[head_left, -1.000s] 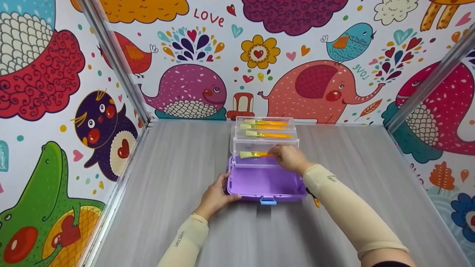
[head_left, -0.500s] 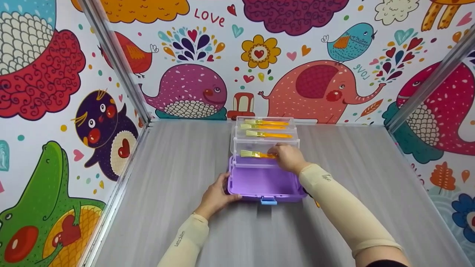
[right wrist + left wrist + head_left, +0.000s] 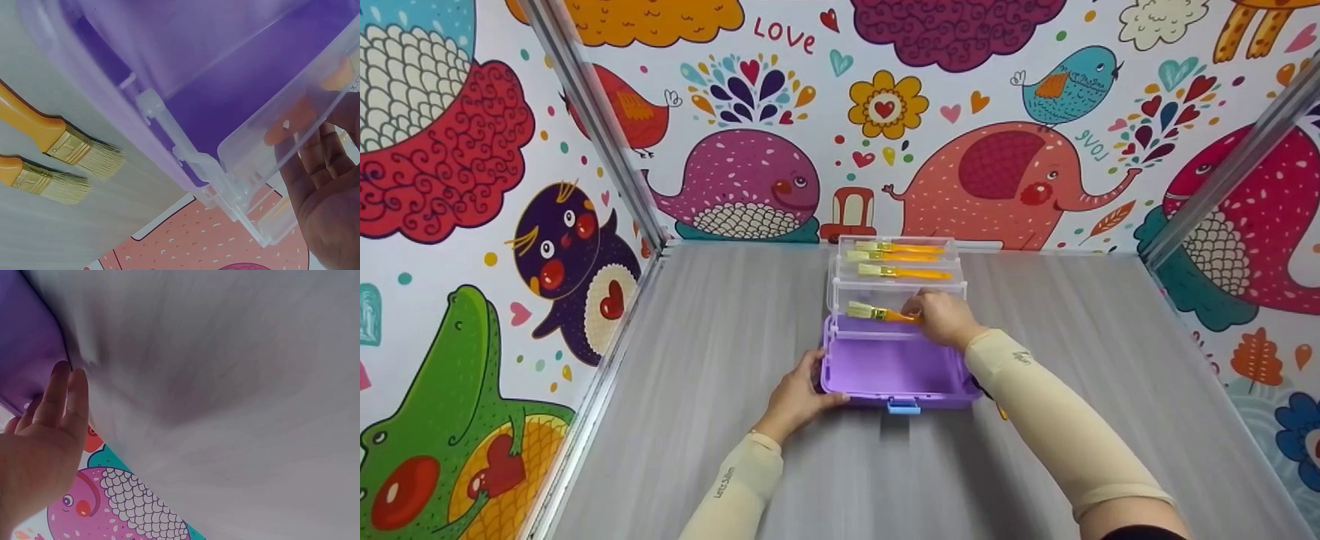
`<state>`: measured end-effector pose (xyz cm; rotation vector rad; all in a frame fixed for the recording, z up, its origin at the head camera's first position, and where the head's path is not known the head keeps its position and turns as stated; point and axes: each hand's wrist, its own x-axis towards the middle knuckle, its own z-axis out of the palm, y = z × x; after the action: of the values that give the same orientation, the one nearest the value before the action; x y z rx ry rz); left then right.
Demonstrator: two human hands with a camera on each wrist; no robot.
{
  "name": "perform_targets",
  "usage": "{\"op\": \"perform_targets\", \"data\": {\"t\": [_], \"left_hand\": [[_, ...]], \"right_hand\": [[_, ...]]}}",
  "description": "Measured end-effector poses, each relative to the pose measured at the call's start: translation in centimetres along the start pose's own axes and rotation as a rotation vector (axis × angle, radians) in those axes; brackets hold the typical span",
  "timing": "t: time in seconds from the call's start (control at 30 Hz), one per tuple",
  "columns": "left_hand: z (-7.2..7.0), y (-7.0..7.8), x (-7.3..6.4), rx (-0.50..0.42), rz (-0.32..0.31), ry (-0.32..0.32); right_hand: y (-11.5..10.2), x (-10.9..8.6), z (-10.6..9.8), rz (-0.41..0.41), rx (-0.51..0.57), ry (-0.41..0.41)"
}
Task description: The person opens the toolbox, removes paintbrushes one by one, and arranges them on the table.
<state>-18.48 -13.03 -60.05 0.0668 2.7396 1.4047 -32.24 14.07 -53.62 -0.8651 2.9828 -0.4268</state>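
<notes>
Three orange-handled paintbrushes [image 3: 913, 248] [image 3: 910, 257] [image 3: 919, 274] lie in our upper clear plastic tiers [image 3: 949, 262]; a fourth paintbrush [image 3: 879, 312] is in our grasp.

At centre frame, our right hand [image 3: 949, 319] pinches the fourth by its orange handle at the lower clear plastic tray [image 3: 877, 335], pale bristles pointing left; whether it touches the tray's bottom, we cannot tell. Lower down, our left hand [image 3: 795, 397] grips the lower left corner of the open purple plastic box [image 3: 937, 400]. We judge three brushes settled and the fourth unfinished, since we have not let go. Still outside, and seemingly left to handle, are two loose orange-handled paintbrushes [image 3: 62, 140] [image 3: 42, 180] on the grey wood-grain counter [image 3: 735, 315], at the left of the right-wrist view.
</notes>
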Motion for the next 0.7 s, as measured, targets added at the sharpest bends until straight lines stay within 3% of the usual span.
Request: {"op": "perform_targets", "data": {"t": [0.3,0.7], "left_hand": [[0.0,0.0,0.0,-0.003,0.007,0.001],[0.2,0.1,0.0,-0.101,-0.005,-0.011]], "right_hand": [[-0.1,-0.6,-0.4,-0.036,-0.010,0.021],[0.0,-1.2,-1.9,0.018,0.042,-0.023]]}}
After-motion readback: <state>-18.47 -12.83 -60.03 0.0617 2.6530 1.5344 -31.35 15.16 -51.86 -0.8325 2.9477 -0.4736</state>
